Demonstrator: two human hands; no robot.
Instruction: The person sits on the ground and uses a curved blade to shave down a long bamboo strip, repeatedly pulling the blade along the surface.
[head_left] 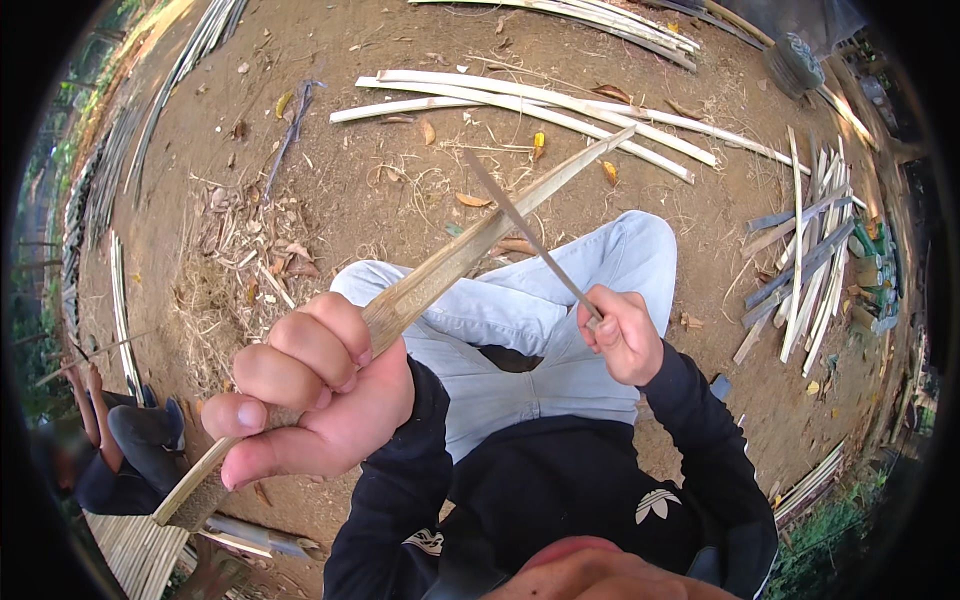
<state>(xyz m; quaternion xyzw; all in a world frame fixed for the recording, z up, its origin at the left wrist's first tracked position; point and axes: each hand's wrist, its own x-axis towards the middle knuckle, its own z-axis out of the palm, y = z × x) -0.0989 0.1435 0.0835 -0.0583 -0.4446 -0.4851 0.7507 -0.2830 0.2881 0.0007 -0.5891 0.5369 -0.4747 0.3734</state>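
Note:
My left hand (315, 390) is wrapped around a split bamboo strip (430, 275). The strip slants from the lower left up to the far right, above my crossed legs, and tapers toward its far end. In my closed right hand (625, 338) is a knife (533, 238) with a long, narrow, dark blade; my fingers hide most of its handle. The blade points up and to the left and crosses the strip beyond my left hand. Whether the edge touches the strip I cannot tell.
Pale bamboo strips (560, 100) lie on the dirt ahead of my knees. A pile of strips and dark slats (815, 255) is at right. Shavings and dry leaves (285, 250) litter the left side. Another person (140, 450) sits at far left, near a slatted bamboo surface (140, 550).

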